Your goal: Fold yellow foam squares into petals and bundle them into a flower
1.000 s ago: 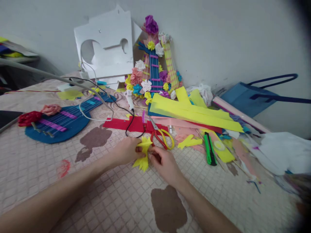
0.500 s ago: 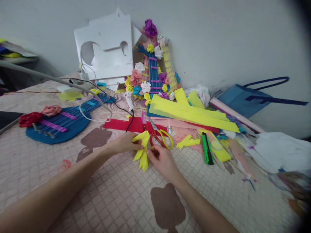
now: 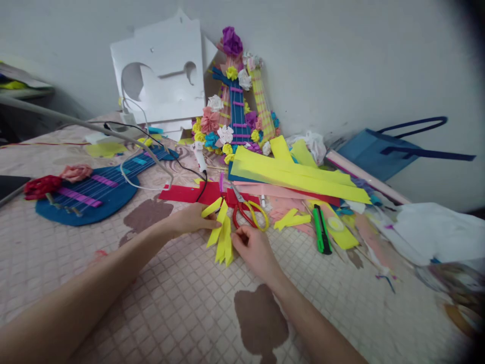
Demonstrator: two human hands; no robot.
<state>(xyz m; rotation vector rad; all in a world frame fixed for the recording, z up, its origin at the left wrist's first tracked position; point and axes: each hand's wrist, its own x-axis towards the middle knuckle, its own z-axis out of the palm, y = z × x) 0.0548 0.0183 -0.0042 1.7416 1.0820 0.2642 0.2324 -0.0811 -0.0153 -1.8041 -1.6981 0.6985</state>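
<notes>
Several yellow paper strips (image 3: 221, 237) hang in a loose fan between my two hands. My left hand (image 3: 195, 218) pinches them near the top, with one strip end standing up by its fingers. At the fan's right edge, my right hand (image 3: 253, 245) has thumb and forefinger pinched together against a strip; the exact contact is partly hidden. Just behind it lie scissors (image 3: 250, 212) with red and yellow handles, blades apart. Red paper (image 3: 209, 192) is spread behind my left hand. Two or so cut yellow pieces (image 3: 291, 219) rest to the right of the scissors.
A green utility knife (image 3: 321, 230) lies at the right near long yellow sheets (image 3: 291, 174). A white glue gun (image 3: 199, 156) with a black cord stands behind. At left is a blue paper guitar (image 3: 91, 199); flower-covered guitars (image 3: 238, 111) lean on the wall beside white foam board (image 3: 170, 50).
The yellow strips have spread a little wider and tilted between my hands. Both hands stay nearly in place, and the whole view has shifted slightly.
</notes>
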